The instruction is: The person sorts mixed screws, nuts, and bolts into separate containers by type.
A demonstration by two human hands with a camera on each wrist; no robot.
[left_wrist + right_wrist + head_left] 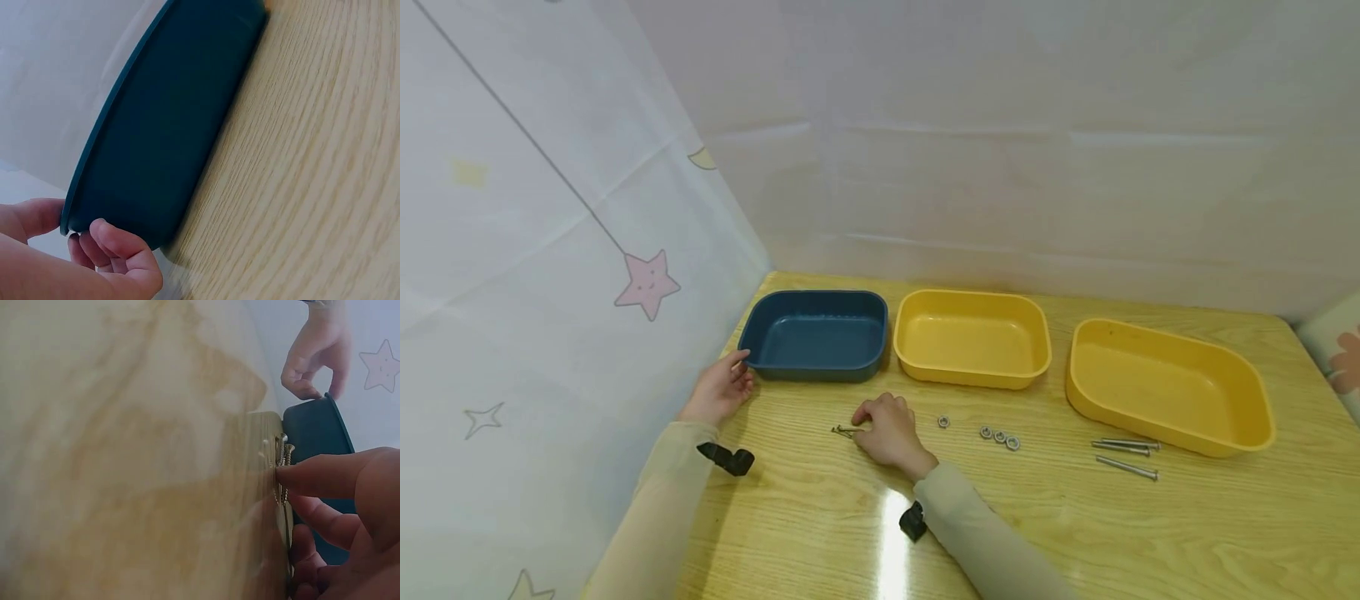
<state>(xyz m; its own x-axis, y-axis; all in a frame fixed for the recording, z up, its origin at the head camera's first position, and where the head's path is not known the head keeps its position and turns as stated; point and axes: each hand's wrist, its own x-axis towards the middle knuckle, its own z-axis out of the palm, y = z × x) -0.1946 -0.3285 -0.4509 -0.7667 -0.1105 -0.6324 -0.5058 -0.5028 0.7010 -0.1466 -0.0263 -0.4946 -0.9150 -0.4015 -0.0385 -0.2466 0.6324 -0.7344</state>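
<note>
At the near left corner of a dark blue tray [812, 375], my left hand [718, 390] pinches the rim between thumb and fingers; the left wrist view shows the other fingers curled below that rim. In front of the tray, my right hand [891, 429] is low over the table, thumb and index finger at a few small brass-coloured screws [842, 431]. Close up in the right wrist view, the thumb tip presses against these screws [286, 456], with the index finger beside them. Part of the screws is hidden by the fingers.
A yellow tray [973, 380] stands right of the blue one, and a second yellow tray [1150, 421] sits angled farther right. One hex nut [943, 422] and a row of three nuts [1000, 437] lie on the wooden table [1000, 517]. Long bolts [1126, 467] lie near the right tray.
</note>
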